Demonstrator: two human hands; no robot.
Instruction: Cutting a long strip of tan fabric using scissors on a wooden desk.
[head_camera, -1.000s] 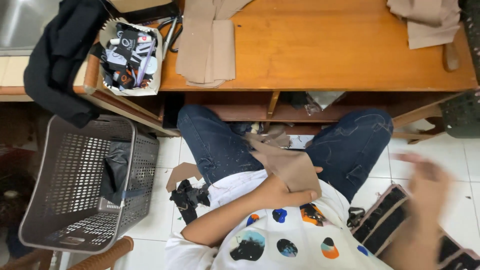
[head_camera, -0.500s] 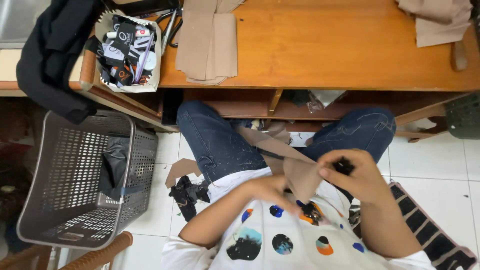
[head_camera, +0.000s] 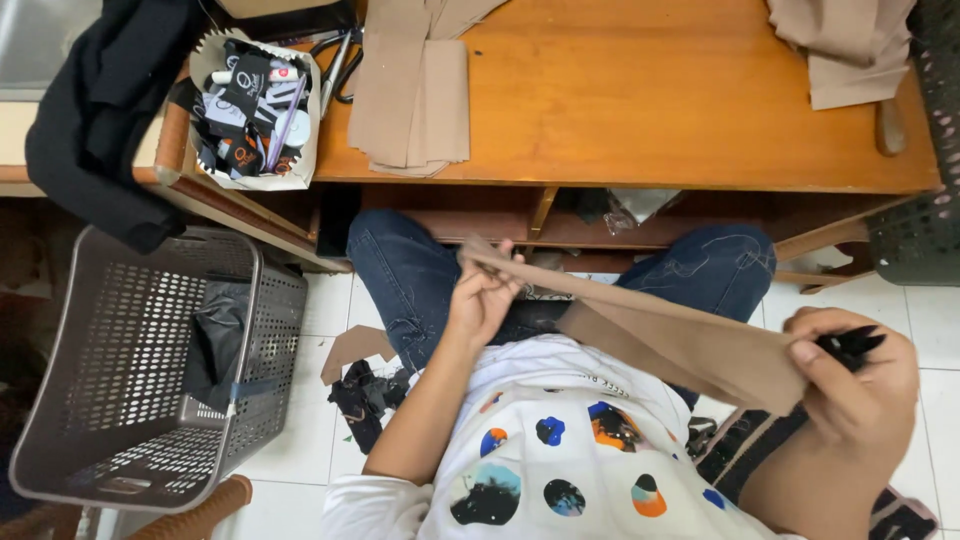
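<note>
Tan cloth strip (head_camera: 660, 335) stretched between both hands.
Left hand (head_camera: 482, 297) pinched one end; right hand (head_camera: 858, 385) gripped the other plus a black tool (head_camera: 850, 345).

Left hand (head_camera: 482, 300): we hold it raised over our left thigh, fingers curled and pinched shut, thumb uppermost.
Left forearm: bare, running from our chest up and forward to the wrist.
Right hand (head_camera: 855, 385): out wide at our right side, closed in a fist-like pinch, knuckles outward.
Spacing: our hands are well apart, the left higher.
</note>
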